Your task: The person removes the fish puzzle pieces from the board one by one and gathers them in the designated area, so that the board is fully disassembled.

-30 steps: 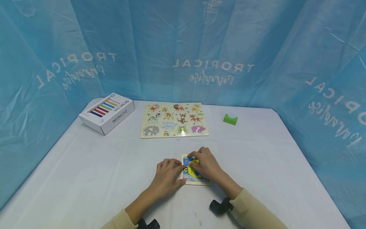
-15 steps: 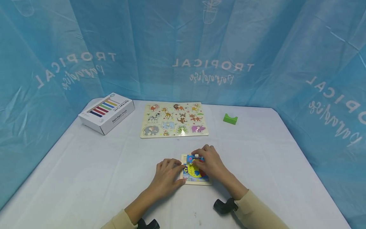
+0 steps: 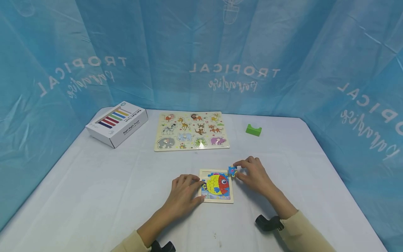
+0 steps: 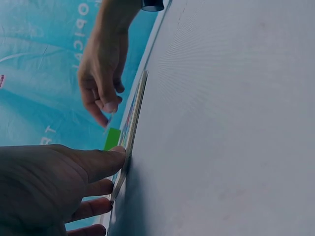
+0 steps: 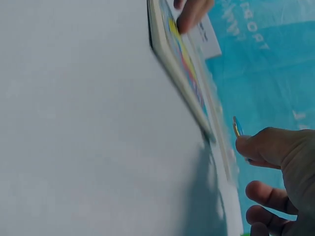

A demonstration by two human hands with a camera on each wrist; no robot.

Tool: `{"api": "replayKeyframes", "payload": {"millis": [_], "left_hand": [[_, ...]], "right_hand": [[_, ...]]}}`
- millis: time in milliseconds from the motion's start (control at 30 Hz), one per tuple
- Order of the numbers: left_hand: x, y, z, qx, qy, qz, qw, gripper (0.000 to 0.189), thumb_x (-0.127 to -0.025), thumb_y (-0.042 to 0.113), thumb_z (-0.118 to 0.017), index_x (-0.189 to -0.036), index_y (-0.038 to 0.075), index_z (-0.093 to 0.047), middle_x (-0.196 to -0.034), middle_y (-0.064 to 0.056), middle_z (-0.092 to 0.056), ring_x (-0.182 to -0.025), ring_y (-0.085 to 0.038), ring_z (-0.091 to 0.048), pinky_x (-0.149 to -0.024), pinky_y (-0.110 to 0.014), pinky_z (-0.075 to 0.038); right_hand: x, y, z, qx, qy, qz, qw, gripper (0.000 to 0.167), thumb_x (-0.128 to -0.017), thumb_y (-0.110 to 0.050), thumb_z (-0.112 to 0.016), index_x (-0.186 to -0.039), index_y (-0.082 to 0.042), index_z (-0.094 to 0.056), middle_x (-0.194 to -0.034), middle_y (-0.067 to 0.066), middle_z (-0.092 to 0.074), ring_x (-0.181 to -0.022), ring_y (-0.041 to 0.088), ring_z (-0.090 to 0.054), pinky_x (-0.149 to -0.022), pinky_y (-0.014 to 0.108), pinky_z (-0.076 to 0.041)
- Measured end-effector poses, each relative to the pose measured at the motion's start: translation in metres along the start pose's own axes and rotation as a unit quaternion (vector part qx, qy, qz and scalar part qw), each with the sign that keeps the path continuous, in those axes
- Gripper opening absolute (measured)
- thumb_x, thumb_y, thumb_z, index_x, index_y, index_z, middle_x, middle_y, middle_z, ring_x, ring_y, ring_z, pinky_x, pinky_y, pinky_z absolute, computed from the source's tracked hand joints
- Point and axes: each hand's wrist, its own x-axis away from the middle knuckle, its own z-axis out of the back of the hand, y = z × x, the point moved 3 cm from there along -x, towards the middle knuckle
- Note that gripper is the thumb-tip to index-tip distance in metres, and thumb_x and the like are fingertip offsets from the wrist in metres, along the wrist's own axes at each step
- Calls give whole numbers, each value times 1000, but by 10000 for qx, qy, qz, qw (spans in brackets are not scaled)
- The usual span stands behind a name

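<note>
Frame holds fish pcs; R hand pinches blue pc; L hand relaxed on frame.

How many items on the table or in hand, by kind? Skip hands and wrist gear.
Puzzle boards: 2 (fish puzzle, animal puzzle)
Loose puzzle pieces: 1 (puzzle piece in the right hand)
Boxes: 1 (white box)
Blocks: 1 (green block)
Total: 5

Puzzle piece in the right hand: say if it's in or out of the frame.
Out: the right wrist view shows the piece held apart from the frame.
</note>
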Motion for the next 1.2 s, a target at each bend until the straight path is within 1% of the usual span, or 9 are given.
{"api": "replayKeyframes", "payload": {"millis": [267,500,733,1033,1200], "left_hand": [[1,0,1,-1,33,56,10000,43,-79,34,-74,-116,13,-67,-120,-4,-58,-114,-26,-44,-99,-56,-30],[1,1,1,18,24,38,10000,42,-78,33,-74,-115,12,-67,-119,-5,-58,-114,-27,-44,-99,-56,-30],[1,2,1,7,32,45,10000,42,-78,34,-74,-114,12,-67,-119,-4,-59,-115,-27,-45,-99,-55,-30],[1,1,0,14,67,56,10000,42,-78,33,-75,-113,12,-68,-118,-4,-59,-115,-27,-44,-99,-55,-30],[0,1,0,33,72,43,10000,42,-77,32,-75,-113,11,-68,-118,-5,-58,-115,-27,-44,-99,-55,-30]], "right_hand": [[6,33,7,185,-2,-44,9998,30,-78,-19,-73,-108,-20,-69,-94,5,-57,-94,21,-47,-73,31,-40],[8,49,10,195,-77,-132,9997,29,-80,-19,-72,-108,-20,-69,-94,6,-57,-93,23,-47,-72,31,-39],[9,56,12,140,-88,-62,9998,27,-80,-19,-71,-107,-20,-70,-92,8,-57,-88,23,-46,-69,28,-35],[9,58,11,150,-161,-92,9997,28,-80,-21,-71,-108,-21,-69,-94,7,-57,-92,23,-46,-71,30,-36],[9,57,12,158,-130,-95,9997,29,-80,-19,-71,-109,-21,-69,-93,7,-57,-92,24,-45,-71,30,-36]]}}
